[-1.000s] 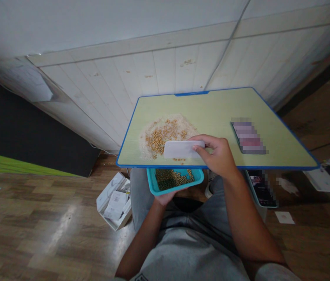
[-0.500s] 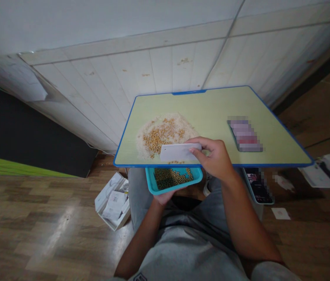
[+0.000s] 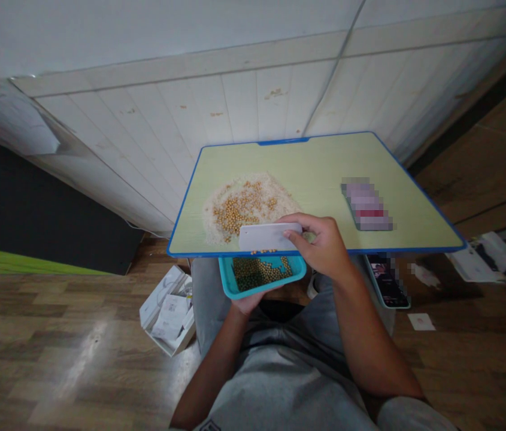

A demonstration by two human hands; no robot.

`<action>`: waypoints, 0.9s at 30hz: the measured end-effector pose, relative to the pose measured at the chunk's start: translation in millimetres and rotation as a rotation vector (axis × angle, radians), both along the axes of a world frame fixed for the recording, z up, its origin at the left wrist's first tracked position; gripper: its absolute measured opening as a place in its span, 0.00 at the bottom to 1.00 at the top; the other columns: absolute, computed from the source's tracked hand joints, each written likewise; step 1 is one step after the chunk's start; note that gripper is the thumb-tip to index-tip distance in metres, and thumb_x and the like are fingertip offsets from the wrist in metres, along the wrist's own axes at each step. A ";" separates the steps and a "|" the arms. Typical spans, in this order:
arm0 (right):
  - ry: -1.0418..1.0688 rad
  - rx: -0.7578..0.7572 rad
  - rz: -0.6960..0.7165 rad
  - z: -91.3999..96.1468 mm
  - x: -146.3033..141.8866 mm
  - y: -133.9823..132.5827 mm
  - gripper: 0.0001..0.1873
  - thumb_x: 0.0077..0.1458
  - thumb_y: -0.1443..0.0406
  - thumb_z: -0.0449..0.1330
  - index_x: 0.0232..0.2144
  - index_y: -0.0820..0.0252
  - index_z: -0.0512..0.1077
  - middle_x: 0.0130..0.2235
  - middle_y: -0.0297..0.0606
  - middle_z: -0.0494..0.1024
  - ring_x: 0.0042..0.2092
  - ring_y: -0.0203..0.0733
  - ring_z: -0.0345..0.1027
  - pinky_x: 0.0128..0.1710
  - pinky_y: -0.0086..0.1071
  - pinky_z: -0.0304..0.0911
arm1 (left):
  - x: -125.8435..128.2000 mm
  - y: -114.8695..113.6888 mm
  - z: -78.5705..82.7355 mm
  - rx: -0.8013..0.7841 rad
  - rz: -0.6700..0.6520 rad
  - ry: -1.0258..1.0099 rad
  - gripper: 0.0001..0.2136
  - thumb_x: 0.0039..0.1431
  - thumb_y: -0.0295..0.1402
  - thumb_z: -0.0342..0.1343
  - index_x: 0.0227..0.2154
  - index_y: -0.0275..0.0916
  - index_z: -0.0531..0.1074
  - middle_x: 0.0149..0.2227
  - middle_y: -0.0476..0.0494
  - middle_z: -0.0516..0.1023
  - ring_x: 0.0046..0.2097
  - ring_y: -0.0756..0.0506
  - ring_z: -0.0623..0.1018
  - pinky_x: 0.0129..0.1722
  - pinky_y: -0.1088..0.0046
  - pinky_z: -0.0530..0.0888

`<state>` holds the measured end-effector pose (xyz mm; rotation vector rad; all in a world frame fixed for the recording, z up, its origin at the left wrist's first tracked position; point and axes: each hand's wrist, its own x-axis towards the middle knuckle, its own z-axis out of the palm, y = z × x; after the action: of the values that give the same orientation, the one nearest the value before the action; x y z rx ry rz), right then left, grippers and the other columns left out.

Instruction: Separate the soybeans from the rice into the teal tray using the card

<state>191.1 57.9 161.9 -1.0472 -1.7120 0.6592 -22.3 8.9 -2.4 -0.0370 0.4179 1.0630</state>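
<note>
My right hand (image 3: 322, 242) pinches a flat white plastic scraper (image 3: 264, 236) between thumb and fingers, its long side standing across the near edge of the green board table (image 3: 320, 161). A few yellow beans (image 3: 264, 251) lie at the blue rim just in front of the scraper. Behind it spreads a pile of rice (image 3: 275, 188) with soybeans (image 3: 235, 215) mixed in. Below the edge, my left hand (image 3: 246, 304) supports a teal plastic tray (image 3: 230, 288) from underneath, its fingers mostly hidden. Yellow beans and a darker patch of small green ones are inside the tray.
A phone (image 3: 368, 205) with a blurred screen lies on the board's right side. Another phone (image 3: 387, 281) rests lower, beside my leg. An open white box (image 3: 169, 311) with papers stands on the floor at left. The wall (image 3: 235, 102) rises behind the board.
The scraper has come slightly nearer to the board's front edge, pushing the few beans onto the blue rim. The whole view has shifted a little; my left hand stays under the tray.
</note>
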 end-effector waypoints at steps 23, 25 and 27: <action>-0.001 0.037 -0.011 2.1 -21.9 1.4 0.14 0.62 0.66 0.63 0.45 0.53 0.87 0.45 0.37 0.91 0.47 0.49 0.86 0.48 0.38 0.78 | 2.0 -0.4 -2.4 0.041 -0.029 0.151 0.28 0.76 0.49 0.42 0.72 0.53 0.70 0.76 0.47 0.68 0.81 0.27 0.53 0.75 0.25 0.54; 0.002 0.042 0.012 3.2 -27.7 1.5 0.14 0.62 0.67 0.63 0.45 0.52 0.87 0.46 0.37 0.91 0.48 0.48 0.86 0.49 0.37 0.78 | 2.2 -0.2 -3.5 0.052 -0.029 0.155 0.27 0.76 0.47 0.42 0.72 0.54 0.70 0.76 0.48 0.69 0.82 0.29 0.54 0.75 0.25 0.55; 0.003 0.051 0.037 3.7 -32.8 1.7 0.15 0.62 0.67 0.63 0.46 0.52 0.87 0.46 0.37 0.91 0.48 0.47 0.86 0.49 0.37 0.78 | 2.6 0.2 -5.5 0.032 -0.019 0.162 0.28 0.77 0.47 0.40 0.71 0.53 0.71 0.76 0.47 0.69 0.81 0.28 0.54 0.75 0.25 0.55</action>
<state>158.3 59.6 165.6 -0.9809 -1.7398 0.6369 -19.7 9.1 -7.9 0.0824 0.5460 1.0571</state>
